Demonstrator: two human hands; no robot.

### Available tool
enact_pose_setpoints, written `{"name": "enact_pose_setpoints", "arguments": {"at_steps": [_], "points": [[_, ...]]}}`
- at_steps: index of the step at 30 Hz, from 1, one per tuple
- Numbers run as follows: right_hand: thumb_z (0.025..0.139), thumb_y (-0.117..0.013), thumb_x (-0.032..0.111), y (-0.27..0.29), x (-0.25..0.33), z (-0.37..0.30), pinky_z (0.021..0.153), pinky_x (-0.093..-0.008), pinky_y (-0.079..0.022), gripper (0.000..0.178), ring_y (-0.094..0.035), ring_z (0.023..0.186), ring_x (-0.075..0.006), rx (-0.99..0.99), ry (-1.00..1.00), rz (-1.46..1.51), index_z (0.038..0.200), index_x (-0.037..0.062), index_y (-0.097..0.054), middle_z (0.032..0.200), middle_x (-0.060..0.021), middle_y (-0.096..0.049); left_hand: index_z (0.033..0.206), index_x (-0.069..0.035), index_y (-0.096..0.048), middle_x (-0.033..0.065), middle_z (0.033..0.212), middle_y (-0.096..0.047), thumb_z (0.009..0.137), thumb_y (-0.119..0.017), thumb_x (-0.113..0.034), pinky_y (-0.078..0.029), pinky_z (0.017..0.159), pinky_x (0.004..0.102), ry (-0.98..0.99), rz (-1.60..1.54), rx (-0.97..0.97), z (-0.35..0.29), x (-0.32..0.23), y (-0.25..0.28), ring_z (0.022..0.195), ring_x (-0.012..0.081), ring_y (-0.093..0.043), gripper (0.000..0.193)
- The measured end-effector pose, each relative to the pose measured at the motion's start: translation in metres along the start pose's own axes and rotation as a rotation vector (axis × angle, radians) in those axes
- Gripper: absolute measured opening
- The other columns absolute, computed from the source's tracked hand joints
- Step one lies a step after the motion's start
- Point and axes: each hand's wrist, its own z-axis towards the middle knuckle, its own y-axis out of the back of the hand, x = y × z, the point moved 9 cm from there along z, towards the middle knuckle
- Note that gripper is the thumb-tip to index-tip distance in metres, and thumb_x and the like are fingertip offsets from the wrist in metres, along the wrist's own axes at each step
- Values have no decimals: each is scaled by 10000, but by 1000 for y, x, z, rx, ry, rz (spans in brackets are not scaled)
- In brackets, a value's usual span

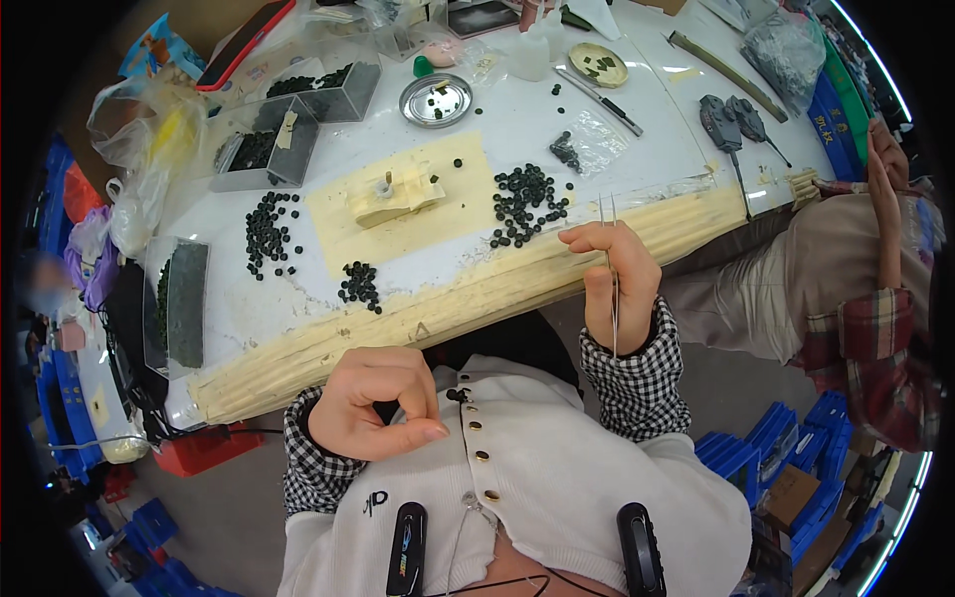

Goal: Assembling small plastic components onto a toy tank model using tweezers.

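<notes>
My right hand (622, 274) is closed around a pair of thin metal tweezers (614, 308), whose slightly parted tips point away over the table's front edge; nothing shows between them. In front of my chest, my left hand (373, 403) is curled with the thumb stretched along the fingers; what it holds, if anything, is hidden. Small black wheel-like pieces (527, 204) lie in a heap beyond the tweezers. Two more groups, one at the left (267, 234) and a smaller heap (359, 287), lie nearer my left hand. A cream-coloured block model (393, 197) sits on a yellow sheet (328, 234).
Clear boxes of dark parts (261, 149) stand at the far left, another box (179, 303) nearer. A round metal tin (436, 100), a craft knife (612, 107) and dark turret-like models (721, 124) lie farther back. Another person's hand (885, 159) shows at right. Padded yellowish edging (477, 308) lines the table.
</notes>
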Motion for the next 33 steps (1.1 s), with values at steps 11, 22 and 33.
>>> {"name": "enact_pose_setpoints", "arguments": {"at_steps": [11, 22, 33], "points": [[834, -711, 43, 26, -22, 7, 677, -324, -502, 100, -630, 722, -254, -149, -127, -235, 856, -9, -628, 788, -120, -658, 634, -34, -566, 69, 676, -622, 777, -771, -25, -431, 559, 280, 30, 9, 23, 2, 7, -4, 625, 185, -588, 250], [835, -731, 75, 45, -49, 7, 681, -317, -504, 137, -632, 716, -244, -207, -210, -321, 856, -5, -622, 778, -119, -651, 637, -33, -578, 60, 674, -625, 782, -767, -26, -431, 557, 273, 47, 4, 42, 6, 10, -5, 624, 179, -588, 239], [841, -741, 124, 67, -62, 15, 686, -346, -498, 178, -630, 736, -267, -311, -231, -493, 837, 2, -611, 779, -120, -650, 649, -39, -580, 59, 685, -640, 770, -769, -26, -438, 562, 274, 43, -2, 22, 4, 12, 0, 623, 181, -585, 224]]}}
